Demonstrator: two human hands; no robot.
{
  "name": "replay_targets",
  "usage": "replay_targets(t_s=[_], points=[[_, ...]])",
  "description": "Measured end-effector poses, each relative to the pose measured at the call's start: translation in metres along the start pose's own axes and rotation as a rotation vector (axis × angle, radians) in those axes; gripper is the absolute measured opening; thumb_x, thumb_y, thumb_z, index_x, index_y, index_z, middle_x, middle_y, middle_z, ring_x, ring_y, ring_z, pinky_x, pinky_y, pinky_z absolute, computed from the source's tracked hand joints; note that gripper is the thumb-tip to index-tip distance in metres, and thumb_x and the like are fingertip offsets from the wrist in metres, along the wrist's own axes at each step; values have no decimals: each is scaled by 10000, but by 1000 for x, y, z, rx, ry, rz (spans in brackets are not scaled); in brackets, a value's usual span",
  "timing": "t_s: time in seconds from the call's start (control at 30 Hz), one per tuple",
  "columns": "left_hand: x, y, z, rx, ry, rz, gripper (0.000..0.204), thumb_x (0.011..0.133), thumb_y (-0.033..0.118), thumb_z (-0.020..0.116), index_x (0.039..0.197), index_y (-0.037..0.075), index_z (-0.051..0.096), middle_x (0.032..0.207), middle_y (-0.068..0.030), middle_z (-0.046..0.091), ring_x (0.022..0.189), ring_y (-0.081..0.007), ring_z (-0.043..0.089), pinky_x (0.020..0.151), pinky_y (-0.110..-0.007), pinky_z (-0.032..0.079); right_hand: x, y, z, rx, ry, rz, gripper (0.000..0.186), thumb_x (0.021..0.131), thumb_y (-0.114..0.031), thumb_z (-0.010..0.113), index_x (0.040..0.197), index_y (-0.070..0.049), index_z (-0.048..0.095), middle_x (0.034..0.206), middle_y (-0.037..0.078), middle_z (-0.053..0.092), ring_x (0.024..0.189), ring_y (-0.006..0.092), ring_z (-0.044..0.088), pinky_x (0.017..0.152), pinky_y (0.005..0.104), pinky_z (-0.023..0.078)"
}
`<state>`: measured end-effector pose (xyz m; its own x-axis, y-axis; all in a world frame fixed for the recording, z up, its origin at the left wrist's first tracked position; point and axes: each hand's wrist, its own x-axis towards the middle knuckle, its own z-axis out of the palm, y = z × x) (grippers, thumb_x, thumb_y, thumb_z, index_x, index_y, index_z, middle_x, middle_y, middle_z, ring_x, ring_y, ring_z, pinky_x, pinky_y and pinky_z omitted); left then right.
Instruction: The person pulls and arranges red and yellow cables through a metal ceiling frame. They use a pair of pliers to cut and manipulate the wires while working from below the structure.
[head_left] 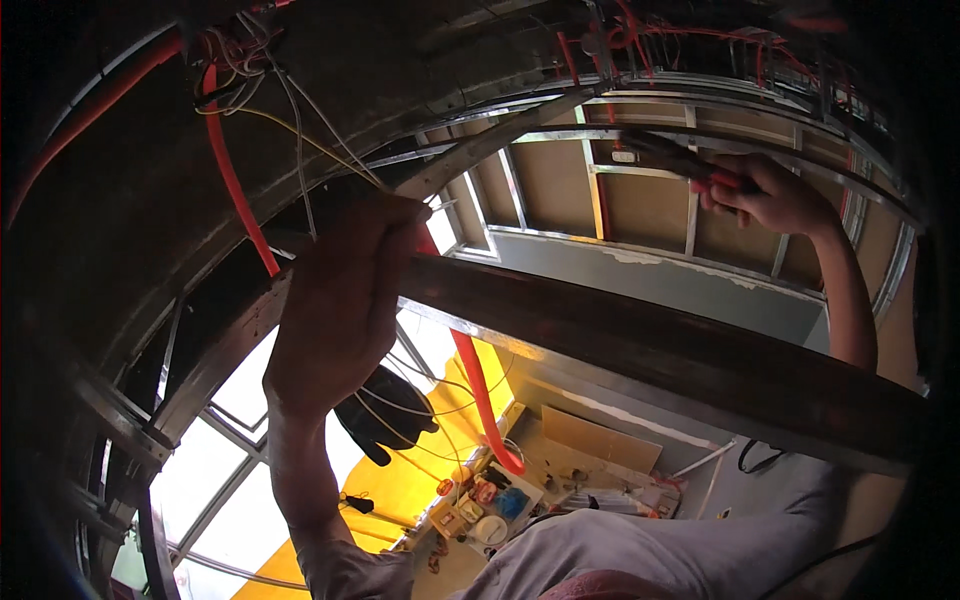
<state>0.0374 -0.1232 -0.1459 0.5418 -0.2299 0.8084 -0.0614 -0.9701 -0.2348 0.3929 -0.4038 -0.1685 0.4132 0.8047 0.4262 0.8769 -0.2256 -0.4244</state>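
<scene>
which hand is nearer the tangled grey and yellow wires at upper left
Left. The left hand is just below the tangled wires; the right hand is far across to their right.

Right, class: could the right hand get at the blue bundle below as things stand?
Probably not: the right hand is raised, holding a red-handled tool, while the blue bundle lies far below, beyond the metal beam.

An unfinished room seen from high up. Above, a dark ceiling [400, 60]; beyond, metal studs [690, 215] frame brown panels [645, 210] over a grey wall [760, 305]. Lower left, a window [210, 510] glares white beside a yellow surface [395, 495]. Far below lies a cluttered floor [532, 440].
</scene>
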Motion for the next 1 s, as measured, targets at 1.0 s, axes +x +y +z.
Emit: replay_targets(t_s=[1.0], points=[[3, -25, 13, 42, 5, 60, 245, 765, -45, 697, 964, 92, 652, 834, -68, 690, 772, -241, 692, 682, -354, 556, 52, -124, 27, -141, -322, -231, 186, 934, -105, 619, 1118, -87, 638, 854, 29, 635, 756, 145, 627, 717, 312, 538]])
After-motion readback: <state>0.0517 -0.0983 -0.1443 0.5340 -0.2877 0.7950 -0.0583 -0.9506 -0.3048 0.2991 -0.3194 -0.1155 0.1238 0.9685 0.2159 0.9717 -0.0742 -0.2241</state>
